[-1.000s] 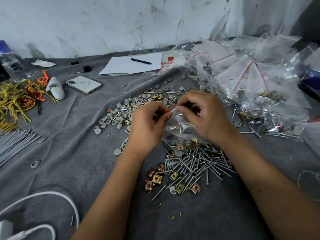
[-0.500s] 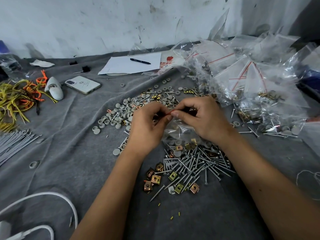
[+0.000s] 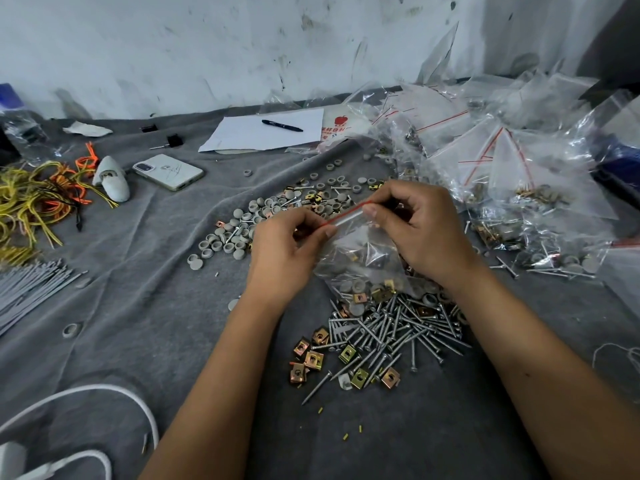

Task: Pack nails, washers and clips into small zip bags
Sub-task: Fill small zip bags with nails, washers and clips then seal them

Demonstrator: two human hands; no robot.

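Note:
A small clear zip bag (image 3: 360,258) with a red zip line hangs over the middle of the grey cloth. My left hand (image 3: 287,251) pinches the left end of the zip strip. My right hand (image 3: 422,230) pinches the strip's right end a little higher, so it slants. Grey washers and brass clips show through the bag's bottom. Below it lie a pile of nails (image 3: 398,327) and loose brass clips (image 3: 311,358). Grey washers (image 3: 242,230) are scattered behind my left hand.
Filled zip bags (image 3: 512,174) are heaped at the right. A phone (image 3: 168,171), a sheet of paper with a pen (image 3: 282,125), yellow and orange ties (image 3: 38,199), grey cable ties (image 3: 27,289) and a white cable (image 3: 104,393) lie on the grey cloth (image 3: 138,306).
My two hands were pinched close together at the bag's mouth; they have drawn apart along the red zip strip, the right one moving right and up.

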